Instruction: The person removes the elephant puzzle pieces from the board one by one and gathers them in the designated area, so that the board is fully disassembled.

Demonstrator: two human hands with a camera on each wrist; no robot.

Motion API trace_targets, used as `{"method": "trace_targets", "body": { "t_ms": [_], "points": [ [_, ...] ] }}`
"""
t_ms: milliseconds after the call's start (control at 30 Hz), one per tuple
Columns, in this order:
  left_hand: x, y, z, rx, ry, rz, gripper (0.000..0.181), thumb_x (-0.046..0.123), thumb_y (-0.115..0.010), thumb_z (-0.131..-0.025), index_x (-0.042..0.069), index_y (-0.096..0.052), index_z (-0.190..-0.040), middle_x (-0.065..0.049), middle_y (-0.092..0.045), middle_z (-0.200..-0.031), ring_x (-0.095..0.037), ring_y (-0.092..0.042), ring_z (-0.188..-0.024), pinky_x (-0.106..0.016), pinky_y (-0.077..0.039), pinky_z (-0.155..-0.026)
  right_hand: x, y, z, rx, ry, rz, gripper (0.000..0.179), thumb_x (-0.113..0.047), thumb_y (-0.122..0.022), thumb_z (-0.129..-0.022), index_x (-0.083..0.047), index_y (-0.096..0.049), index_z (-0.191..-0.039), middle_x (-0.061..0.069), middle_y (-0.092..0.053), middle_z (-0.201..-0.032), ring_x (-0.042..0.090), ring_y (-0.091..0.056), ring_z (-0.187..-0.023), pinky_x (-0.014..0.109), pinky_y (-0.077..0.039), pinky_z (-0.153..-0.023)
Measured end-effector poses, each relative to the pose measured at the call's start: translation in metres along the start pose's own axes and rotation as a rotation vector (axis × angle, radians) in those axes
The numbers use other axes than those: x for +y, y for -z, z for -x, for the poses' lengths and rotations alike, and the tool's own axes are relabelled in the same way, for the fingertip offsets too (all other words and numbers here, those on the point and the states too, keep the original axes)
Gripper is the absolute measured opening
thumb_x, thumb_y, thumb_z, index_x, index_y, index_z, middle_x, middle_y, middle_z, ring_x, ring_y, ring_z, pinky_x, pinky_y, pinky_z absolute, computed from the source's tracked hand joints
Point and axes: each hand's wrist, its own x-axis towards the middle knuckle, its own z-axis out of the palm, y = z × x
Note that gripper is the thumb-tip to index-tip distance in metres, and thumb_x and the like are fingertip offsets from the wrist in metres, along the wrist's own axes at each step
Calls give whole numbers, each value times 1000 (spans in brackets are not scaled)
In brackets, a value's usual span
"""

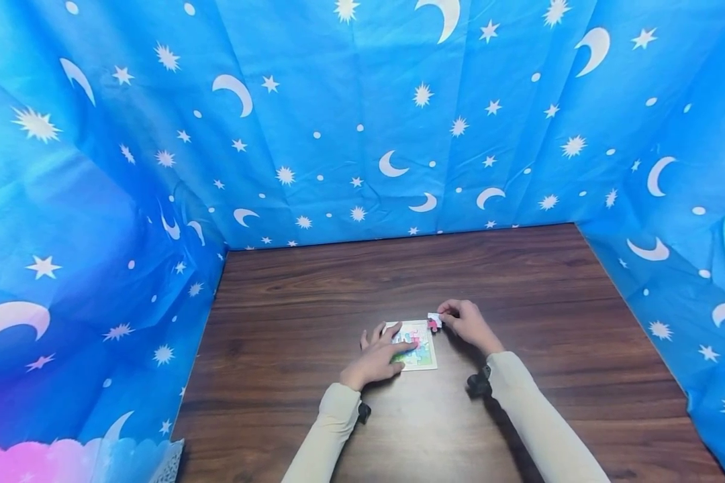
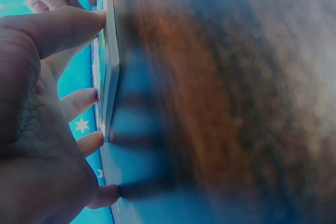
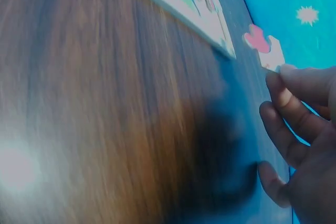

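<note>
A small jigsaw puzzle in a pale frame (image 1: 425, 366) lies flat on the table, its picture coloured pink, green and blue. My left hand (image 1: 371, 359) rests on it with spread fingers, covering its left part. In the left wrist view the thumb (image 2: 79, 24) touches the near edge of the puzzle board (image 2: 112, 51). Beside the board's far right corner, my right hand (image 1: 468, 325) pinches a puzzle piece (image 1: 433, 320) between thumb and fingertips. The right wrist view shows this pink and white piece (image 3: 270, 52) raised off the table, apart from the board (image 3: 178, 8).
The dark wood-grain table (image 1: 290, 288) spreads around the puzzle. Blue cloth (image 1: 338, 168) with white moons and stars hangs behind and at both sides. A pink and blue scalloped item (image 1: 66, 463) stands at the lower left. Each wrist carries a black device (image 1: 478, 384).
</note>
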Motion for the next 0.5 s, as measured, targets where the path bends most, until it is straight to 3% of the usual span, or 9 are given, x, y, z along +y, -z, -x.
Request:
{"method": "trace_targets", "body": {
  "t_ms": [167, 300, 400, 500],
  "points": [
    [1, 1, 2, 2, -5, 2, 50, 29, -64, -96, 37, -57, -145, -9, -25, -165, -43, -15, -149, -77, -12, -107, 8, 14, 3, 38, -9, 59, 6, 1, -66, -93, 2, -71, -96, 3, -61, -65, 12, -53, -48, 29, -45, -52],
    [1, 1, 3, 13, -11, 11, 49, 28, -64, -96, 36, -58, -144, -10, -26, -164, -43, -16, -149, -76, -12, -108, 15, 25, 6, 84, 1, 136, 6, -1, -68, -91, 1, -73, -93, 5, -68, -75, 17, -59, -65, 40, -46, -70],
    [2, 2, 3, 20, -9, 24, 48, 28, -64, -96, 35, -59, -144, -9, -26, -164, -43, -15, -149, -76, -12, -108, 22, 34, 9, 111, -11, 192, 5, -2, -69, -90, -1, -73, -93, 7, -72, -85, 26, -62, -81, 52, -40, -82],
    [3, 3, 3, 23, -9, 40, 48, 27, -64, -96, 34, -59, -143, -9, -27, -164, -43, -15, -149, -76, -12, -108, 28, 42, 13, 124, -29, 229, 5, -3, -68, -91, -2, -73, -92, 10, -73, -89, 36, -64, -89, 59, -34, -83]
  ]
}}
